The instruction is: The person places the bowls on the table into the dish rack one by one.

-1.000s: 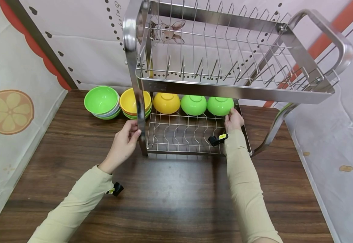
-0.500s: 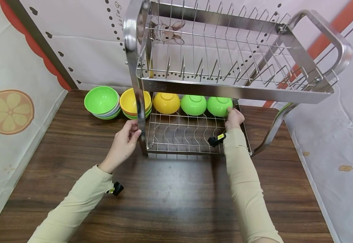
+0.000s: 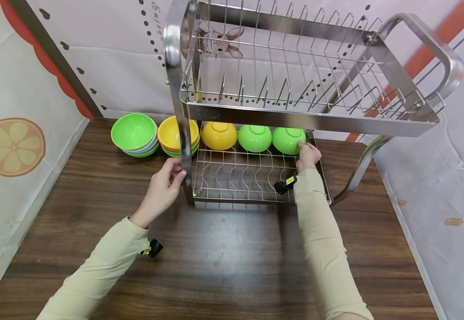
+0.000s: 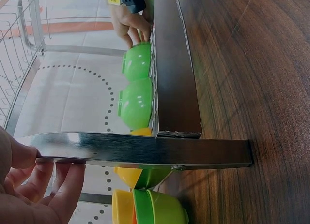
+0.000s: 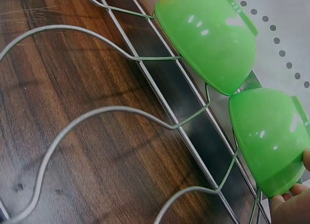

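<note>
My left hand (image 3: 160, 189) grips the left front post (image 4: 121, 149) of a two-tier metal dish rack, thumb on one side and fingers on the other. On the rack's lower wire tier, a yellow bowl (image 3: 219, 136) and two green bowls stand upside down in a row at the back. My right hand (image 3: 308, 156) holds the right-hand green bowl (image 3: 288, 140) by its right side. In the right wrist view its thumb and fingertips (image 5: 296, 189) lie on that bowl's wall and rim. Beside it sits the middle green bowl (image 5: 208, 40).
Left of the rack stand a stack topped by a green bowl (image 3: 132, 132) and another topped by a yellow bowl (image 3: 172, 133). The upper wire tier (image 3: 295, 113) overhangs the lower one. Patterned cloth walls (image 3: 108, 71) border the wooden table (image 3: 232, 266).
My right hand's fingers have shifted slightly up along the right-hand green bowl, and that bowl has moved a little left. My left hand stays on the rack post.
</note>
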A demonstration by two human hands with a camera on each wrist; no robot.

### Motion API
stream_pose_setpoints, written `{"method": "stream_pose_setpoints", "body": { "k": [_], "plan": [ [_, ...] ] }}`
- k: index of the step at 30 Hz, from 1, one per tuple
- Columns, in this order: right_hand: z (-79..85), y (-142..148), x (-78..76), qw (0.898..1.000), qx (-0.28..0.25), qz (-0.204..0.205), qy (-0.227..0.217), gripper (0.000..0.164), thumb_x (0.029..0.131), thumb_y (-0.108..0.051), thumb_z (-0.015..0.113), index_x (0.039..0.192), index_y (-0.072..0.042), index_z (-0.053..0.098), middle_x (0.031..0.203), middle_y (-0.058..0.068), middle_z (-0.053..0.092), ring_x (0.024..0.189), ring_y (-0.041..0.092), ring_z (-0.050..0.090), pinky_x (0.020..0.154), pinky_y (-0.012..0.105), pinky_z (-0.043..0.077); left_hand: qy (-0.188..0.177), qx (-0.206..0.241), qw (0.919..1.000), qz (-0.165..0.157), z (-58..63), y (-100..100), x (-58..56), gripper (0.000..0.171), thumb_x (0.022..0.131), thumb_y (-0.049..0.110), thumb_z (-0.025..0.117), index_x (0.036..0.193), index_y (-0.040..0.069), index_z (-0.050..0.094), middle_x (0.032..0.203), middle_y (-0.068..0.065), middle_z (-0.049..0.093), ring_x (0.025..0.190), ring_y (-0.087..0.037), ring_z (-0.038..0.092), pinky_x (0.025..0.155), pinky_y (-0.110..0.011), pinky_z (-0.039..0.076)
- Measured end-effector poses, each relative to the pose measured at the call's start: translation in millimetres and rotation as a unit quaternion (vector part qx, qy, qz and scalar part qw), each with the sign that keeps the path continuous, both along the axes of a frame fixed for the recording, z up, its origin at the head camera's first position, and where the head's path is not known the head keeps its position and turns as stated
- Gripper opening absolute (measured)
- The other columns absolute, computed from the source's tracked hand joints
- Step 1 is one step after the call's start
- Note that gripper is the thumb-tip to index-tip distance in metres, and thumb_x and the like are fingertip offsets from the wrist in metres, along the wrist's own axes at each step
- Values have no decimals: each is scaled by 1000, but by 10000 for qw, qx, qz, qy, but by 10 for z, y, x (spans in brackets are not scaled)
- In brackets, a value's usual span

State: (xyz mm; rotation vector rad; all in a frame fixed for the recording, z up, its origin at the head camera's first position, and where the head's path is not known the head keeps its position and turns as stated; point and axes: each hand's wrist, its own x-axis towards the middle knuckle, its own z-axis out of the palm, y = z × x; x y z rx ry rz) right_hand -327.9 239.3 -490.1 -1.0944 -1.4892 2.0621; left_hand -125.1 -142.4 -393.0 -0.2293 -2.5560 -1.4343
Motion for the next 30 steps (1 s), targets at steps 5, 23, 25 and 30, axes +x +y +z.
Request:
{"method": "stream_pose_setpoints", "body": {
  "k": [5,23,25,30],
  "plan": [
    [-826,606,-638,9991,-344,236,96,38,62,-3,82,96,-8,65,111,3,50,92,14,56,77,22,47,-11,-28,10000,12,-3,1,-3,23,89,0,52,111,-2,50,93,-18,60,82,-25,57,72,-33,46],
    [1428,-307,1303,9516,-615,2499,1681,50,89,2,50,135,3,31,107,3,47,97,8,50,87,22,42,-8,-161,9999,-63,29,-15,-3,19,88,0,53,107,-3,50,92,-20,61,80,-27,58,70,-36,46],
    [1520,-307,1490,9447,-354,2714,1809,50,89,0,50,135,3,31,111,3,49,103,9,50,95,24,38,-10,-178,9998,-59,35,-16,0,19,88,0,53,107,-3,50,92,-20,61,80,-28,58,71,-38,46],
    [1613,-232,1862,9311,18,2699,2455,41,87,-1,55,126,2,42,114,6,54,109,17,50,95,25,39,-38,-189,9998,-95,38,-20,0,19,89,0,53,107,-3,49,92,-20,60,81,-28,58,71,-39,46]
  ]
}}
